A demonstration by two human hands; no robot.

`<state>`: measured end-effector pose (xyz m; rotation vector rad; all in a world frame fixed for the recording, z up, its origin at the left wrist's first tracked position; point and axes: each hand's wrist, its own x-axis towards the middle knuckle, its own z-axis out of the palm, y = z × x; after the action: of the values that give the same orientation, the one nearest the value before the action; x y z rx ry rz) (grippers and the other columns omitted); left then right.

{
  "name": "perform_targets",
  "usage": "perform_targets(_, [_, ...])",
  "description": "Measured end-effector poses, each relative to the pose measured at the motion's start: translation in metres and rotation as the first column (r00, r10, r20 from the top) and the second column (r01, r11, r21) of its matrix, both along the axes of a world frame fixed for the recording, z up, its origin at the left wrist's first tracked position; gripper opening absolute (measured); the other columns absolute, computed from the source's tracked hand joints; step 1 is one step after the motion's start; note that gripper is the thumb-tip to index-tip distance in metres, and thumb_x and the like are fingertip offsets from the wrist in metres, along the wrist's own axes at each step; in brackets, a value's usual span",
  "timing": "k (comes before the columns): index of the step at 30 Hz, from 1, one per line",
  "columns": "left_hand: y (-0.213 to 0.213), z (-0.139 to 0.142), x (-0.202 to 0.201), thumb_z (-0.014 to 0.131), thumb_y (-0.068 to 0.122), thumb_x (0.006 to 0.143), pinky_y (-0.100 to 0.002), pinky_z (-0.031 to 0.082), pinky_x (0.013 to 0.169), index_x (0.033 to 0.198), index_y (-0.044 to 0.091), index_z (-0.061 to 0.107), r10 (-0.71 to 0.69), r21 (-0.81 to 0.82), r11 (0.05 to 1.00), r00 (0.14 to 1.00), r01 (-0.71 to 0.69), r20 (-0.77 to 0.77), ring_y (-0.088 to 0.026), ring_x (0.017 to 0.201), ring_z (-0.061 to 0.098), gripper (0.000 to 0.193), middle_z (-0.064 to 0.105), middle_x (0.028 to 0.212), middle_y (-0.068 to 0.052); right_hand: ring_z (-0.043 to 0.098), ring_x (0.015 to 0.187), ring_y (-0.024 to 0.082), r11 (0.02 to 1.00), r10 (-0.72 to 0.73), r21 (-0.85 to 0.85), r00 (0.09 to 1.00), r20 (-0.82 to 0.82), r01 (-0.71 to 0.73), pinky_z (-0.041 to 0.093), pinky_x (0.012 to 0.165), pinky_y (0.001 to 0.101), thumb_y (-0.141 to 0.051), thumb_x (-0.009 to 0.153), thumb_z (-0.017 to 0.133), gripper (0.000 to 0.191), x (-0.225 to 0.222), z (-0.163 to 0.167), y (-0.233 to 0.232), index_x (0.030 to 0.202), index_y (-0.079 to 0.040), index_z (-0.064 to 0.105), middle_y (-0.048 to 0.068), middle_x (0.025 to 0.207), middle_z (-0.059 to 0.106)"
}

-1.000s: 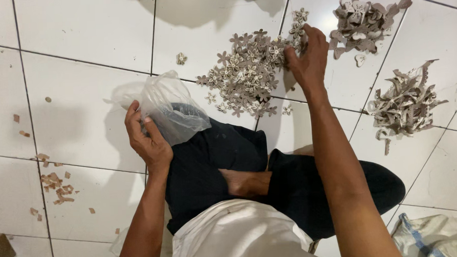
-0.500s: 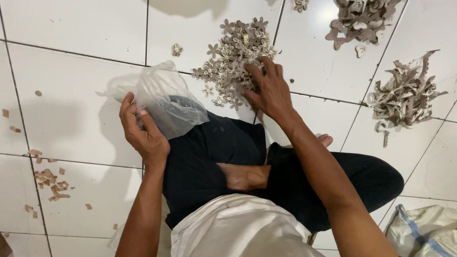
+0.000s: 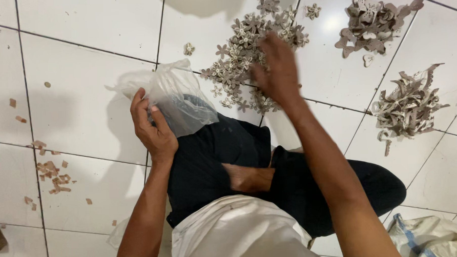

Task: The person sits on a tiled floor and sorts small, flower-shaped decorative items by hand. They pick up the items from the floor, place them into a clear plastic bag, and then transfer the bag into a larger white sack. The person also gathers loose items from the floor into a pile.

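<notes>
White glossy floor tiles [image 3: 85,98] with dark grout lines fill the view, seen from above by a person sitting cross-legged in dark trousers and a white shirt.

The person's left hand [image 3: 150,127] grips the gathered edge of a thin clear plastic bag [image 3: 179,97], fingers curled closed around the film. The bag rests on the floor against the left knee, its mouth bunched up and pointing to the far side.

The right hand [image 3: 277,73] reaches out to the far side and lies palm down on a heap of small flat grey flower-shaped cut-outs [image 3: 246,52]. The hand is blurred, so it is not clear whether the fingers are closed on any pieces. The heap spreads across a grout line just beyond the knees, right of the bag and close beside it.

Farther right, a pile of larger grey heart-shaped cut-outs [image 3: 374,24] sits well apart from the flowers. Nearer and to the right lies a pile of pale scalloped strip offcuts [image 3: 407,107]. Small brown scraps [image 3: 53,172] are scattered on the tiles at the left. A white woven sack [image 3: 435,235] shows at the near right corner.
</notes>
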<state>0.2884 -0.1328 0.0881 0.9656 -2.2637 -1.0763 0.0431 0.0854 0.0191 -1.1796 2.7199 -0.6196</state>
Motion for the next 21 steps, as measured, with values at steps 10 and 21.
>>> perform_targets(10, [-0.003, 0.002, -0.004, 0.043, 0.012, 0.113, -0.042, 0.05, 0.102, 0.122, -0.005, 0.056, -0.02, -0.011, 1.0, 1.0, 0.02, -0.013, -0.036, 0.129, 0.059, 0.024, 0.054, 0.15, -0.023, 0.007, 0.158, 0.032, 0.824, 0.453, 0.35, 0.889, 0.068, -0.447, 0.0, 0.127, 0.0525, -0.06, 0.104, 0.044, 0.077, 0.047, -0.017, -0.042, 0.164, -0.013, 0.027, 0.012, 0.171, 0.012])
perform_targets(21, [-0.001, 0.005, -0.006, 0.041, 0.015, 0.111, -0.041, 0.052, 0.098, 0.123, -0.005, 0.057, 0.006, 0.068, 0.998, 0.999, -0.008, 0.038, -0.037, 0.131, 0.057, 0.029, 0.052, 0.149, -0.024, 0.023, 0.159, 0.026, 0.999, -0.044, 0.024, 0.995, -0.085, 0.046, 0.013, 0.134, 0.0582, -0.048, 0.11, 0.058, 0.053, 0.035, -0.044, 0.038, 0.154, -0.022, 0.043, 0.01, 0.168, 0.028])
